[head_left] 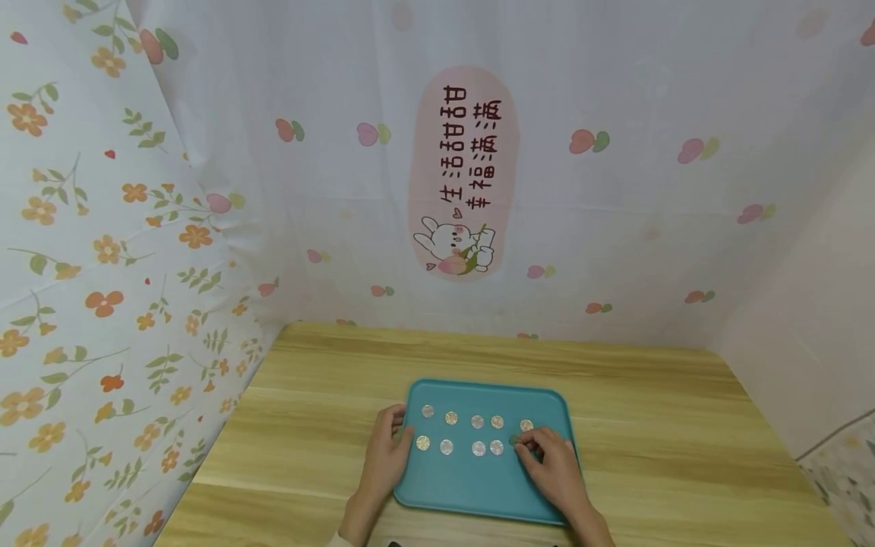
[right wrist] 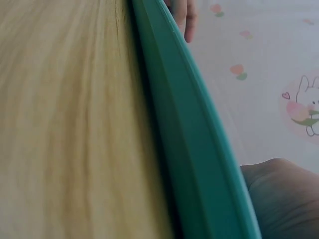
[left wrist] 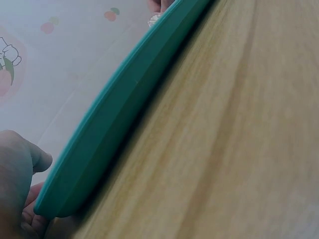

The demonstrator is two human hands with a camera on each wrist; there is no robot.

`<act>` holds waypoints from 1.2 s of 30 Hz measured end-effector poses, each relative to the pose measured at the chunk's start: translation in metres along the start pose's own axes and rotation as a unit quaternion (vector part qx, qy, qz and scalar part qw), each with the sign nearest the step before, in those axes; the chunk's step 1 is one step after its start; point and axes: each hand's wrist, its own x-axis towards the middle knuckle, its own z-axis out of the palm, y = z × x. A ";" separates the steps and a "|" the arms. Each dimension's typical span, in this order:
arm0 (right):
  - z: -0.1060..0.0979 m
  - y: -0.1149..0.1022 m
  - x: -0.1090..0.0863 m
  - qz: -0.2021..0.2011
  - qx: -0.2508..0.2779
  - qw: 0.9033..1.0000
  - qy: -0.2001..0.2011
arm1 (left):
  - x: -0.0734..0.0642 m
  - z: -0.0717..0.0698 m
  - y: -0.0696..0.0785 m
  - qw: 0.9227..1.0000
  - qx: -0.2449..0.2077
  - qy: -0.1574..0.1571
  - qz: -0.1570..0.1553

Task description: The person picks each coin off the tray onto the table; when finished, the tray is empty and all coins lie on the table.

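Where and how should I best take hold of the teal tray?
I'd grip the teal tray by its raised rim at both short ends, coming from left and right: the walls rise above the wooden table, and coins lie flat inside, so a level hold seems best.

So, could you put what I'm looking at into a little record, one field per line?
Surface: pale wood-grain table
Carrier: blue-green rectangular tray with rounded corners
Contents: nine round gold- and silver-coloured discs, five in the far row, four in the near
Right: right hand pinches a small dark disc at the near row's right end
Left: left hand at the tray's left edge; grip unclear
Backdrop: white printed sheet
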 end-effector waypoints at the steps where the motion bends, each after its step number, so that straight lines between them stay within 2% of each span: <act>1: 0.000 0.001 0.000 0.002 0.002 1.000 0.000 | 0.000 0.000 0.000 1.000 0.002 0.000 0.000; 4: 0.001 0.002 0.000 0.012 0.016 1.000 0.001 | 0.000 0.000 0.000 1.000 0.004 0.001 0.003; 7: -0.001 0.002 0.001 0.028 0.063 0.998 0.003 | 0.000 0.000 0.000 1.000 0.003 0.001 0.007; 11: -0.004 0.001 0.002 0.068 0.158 0.985 -0.001 | 0.000 -0.001 0.000 1.000 0.004 -0.002 0.012; 15: -0.005 -0.001 0.001 0.090 0.211 0.973 -0.011 | 0.000 -0.001 -0.001 1.000 0.006 -0.004 0.015; 22: -0.004 -0.003 0.000 0.108 0.233 0.966 -0.016 | -0.001 0.000 -0.002 1.000 0.000 -0.001 0.019; 28: -0.008 -0.005 0.002 0.115 0.273 0.955 -0.023 | -0.001 -0.001 -0.002 1.000 -0.005 0.001 0.029; 33: -0.005 0.000 0.003 0.113 0.265 0.957 -0.009 | -0.001 -0.001 -0.004 0.999 -0.001 0.003 0.037; 36: -0.009 0.002 0.006 0.144 0.254 0.956 -0.014 | -0.001 -0.001 -0.005 0.999 0.001 0.004 0.039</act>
